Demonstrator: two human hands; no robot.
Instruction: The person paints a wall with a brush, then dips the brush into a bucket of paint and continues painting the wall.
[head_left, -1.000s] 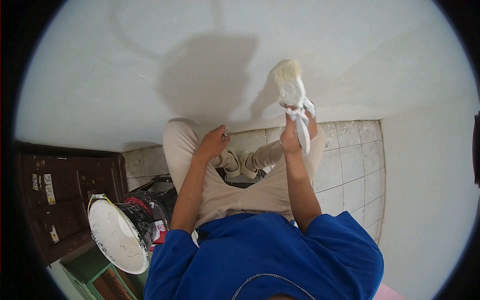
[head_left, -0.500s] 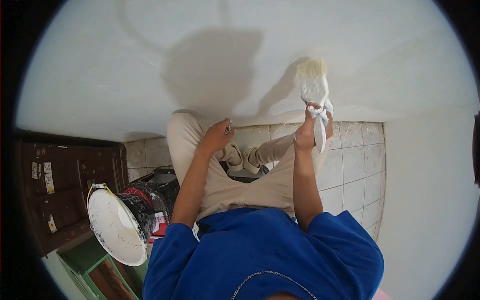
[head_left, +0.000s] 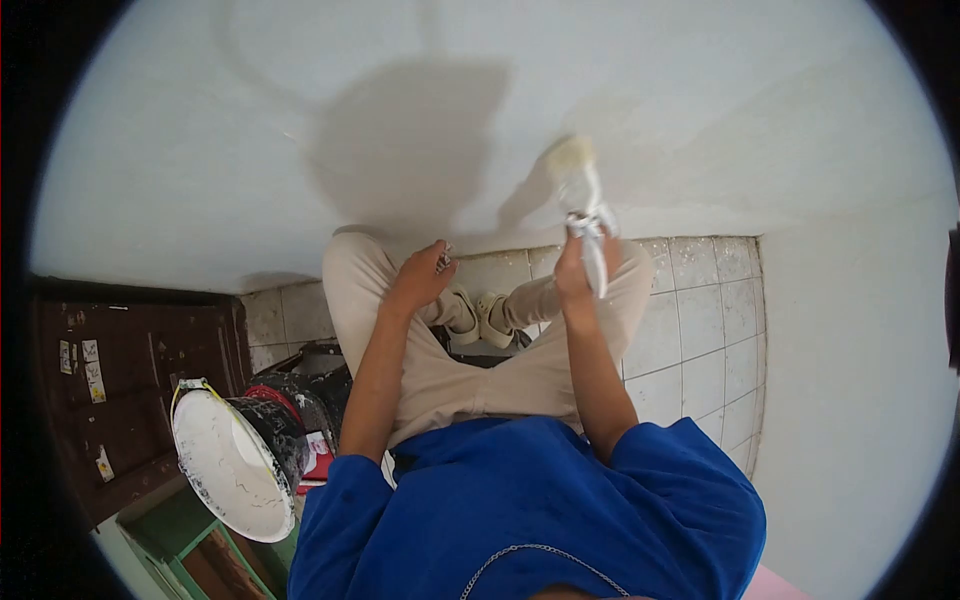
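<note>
My right hand (head_left: 575, 265) is closed around the handle of a paintbrush (head_left: 578, 190) caked in white paint. Its pale yellow bristles point up at the white wall (head_left: 700, 110); whether they touch it is hard to tell, as the brush is slightly blurred. Over my left thigh, near the knee, is my left hand (head_left: 415, 280), its fingers curled and smeared with something whitish. Anything inside those fingers is hidden. To my left stands a paint bucket (head_left: 235, 465) with a white, paint-coated inside, a splattered dark outside and a yellow handle.
A dark brown door (head_left: 130, 370) with stickers is at the left, above a green wooden frame (head_left: 190, 545). Black, paint-spotted things (head_left: 320, 380) sit beside the bucket. Tiled floor (head_left: 700, 310) runs along the wall, and another wall (head_left: 850, 330) rises on the right.
My right hand and the paintbrush have moved left and slightly down along the wall. My left hand has barely shifted, and the view has moved a little.
</note>
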